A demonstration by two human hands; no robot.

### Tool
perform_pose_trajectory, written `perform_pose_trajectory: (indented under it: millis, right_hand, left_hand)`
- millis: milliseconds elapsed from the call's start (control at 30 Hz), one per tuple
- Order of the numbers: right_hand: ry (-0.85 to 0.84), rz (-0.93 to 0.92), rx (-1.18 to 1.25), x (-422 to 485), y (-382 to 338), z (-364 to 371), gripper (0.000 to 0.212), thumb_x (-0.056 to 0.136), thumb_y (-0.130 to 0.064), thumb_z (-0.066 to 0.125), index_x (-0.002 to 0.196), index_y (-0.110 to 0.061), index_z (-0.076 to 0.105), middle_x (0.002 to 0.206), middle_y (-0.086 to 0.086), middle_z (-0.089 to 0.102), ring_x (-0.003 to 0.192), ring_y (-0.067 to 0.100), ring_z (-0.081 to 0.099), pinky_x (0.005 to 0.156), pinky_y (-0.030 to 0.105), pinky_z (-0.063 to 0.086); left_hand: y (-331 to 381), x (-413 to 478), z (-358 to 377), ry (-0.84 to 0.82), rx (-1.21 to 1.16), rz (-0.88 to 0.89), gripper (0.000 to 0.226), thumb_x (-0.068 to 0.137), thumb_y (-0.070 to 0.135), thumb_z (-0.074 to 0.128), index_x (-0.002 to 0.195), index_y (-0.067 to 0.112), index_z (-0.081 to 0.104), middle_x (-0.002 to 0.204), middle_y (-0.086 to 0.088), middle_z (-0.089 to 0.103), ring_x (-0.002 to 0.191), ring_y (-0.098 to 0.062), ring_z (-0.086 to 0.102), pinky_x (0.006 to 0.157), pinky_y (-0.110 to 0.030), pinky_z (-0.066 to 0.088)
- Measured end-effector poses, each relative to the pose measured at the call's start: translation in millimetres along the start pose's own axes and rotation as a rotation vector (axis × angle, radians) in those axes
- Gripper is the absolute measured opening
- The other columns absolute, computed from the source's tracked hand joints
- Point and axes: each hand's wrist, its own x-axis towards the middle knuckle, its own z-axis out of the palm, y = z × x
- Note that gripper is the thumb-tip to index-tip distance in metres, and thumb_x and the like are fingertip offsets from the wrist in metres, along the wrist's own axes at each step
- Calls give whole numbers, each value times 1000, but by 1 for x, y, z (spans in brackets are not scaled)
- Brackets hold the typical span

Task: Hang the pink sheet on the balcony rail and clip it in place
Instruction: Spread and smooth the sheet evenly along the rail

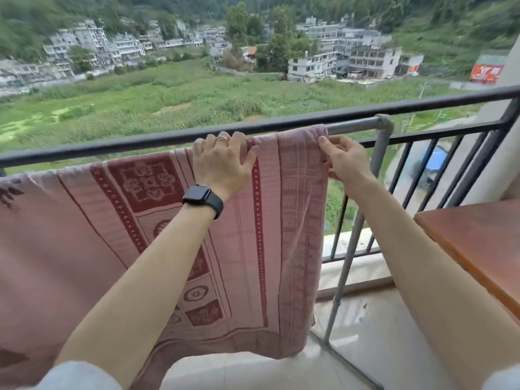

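My left hand (222, 161) lies flat on top of the pink sheet (84, 220), fingers spread and fairly straight, pressing the cloth where it folds over the grey pipe rail (351, 126); it grips nothing. There is a ring (221, 137) on one finger and a black smartwatch (202, 199) on the wrist. My right hand (344, 161) is curled at the sheet's right edge just below the fold, thumb and fingers pinching the cloth.

The sheet is draped over the pipe and hangs down in front of me, pink with dark red patterned borders and panels. Its lower hem is just above the pale tiled floor (380, 333). The pipe runs just inside the black balcony railing (140, 143) and turns down at an elbow joint (384, 122) to the right of the sheet.

A reddish-brown wooden tabletop (472, 235) sits at the right, near the railing bars. Beyond the railing I see a green field (168, 99), grey multi-storey buildings (346, 56) and wooded slopes. A red billboard (485, 73) at far right carries white characters, too blurred for me to read.
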Motion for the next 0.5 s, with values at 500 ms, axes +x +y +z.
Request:
perform_pose_trajectory:
  millis: [500]
  right_hand:
    - [-304,151,187,-56,-17,75,63,75,-57,73,117,-12,64,109,1,74,101,24,69,93,45,52]
  left_hand:
    - [-76,-36,-36,-12,113,-122,29,83,30,55,107,15,58,97,-11,66,92,-32,59,92,-47,36]
